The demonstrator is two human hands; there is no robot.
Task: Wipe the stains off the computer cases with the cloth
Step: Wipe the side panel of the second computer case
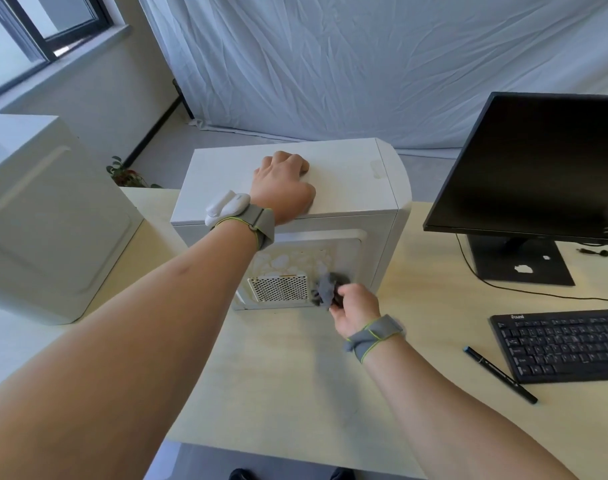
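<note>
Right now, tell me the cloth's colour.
Grey cloth, seen in the head view.

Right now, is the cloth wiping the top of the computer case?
No, the right hand presses the gray cloth against the computer case side panel, low down, beside the vent.
</note>
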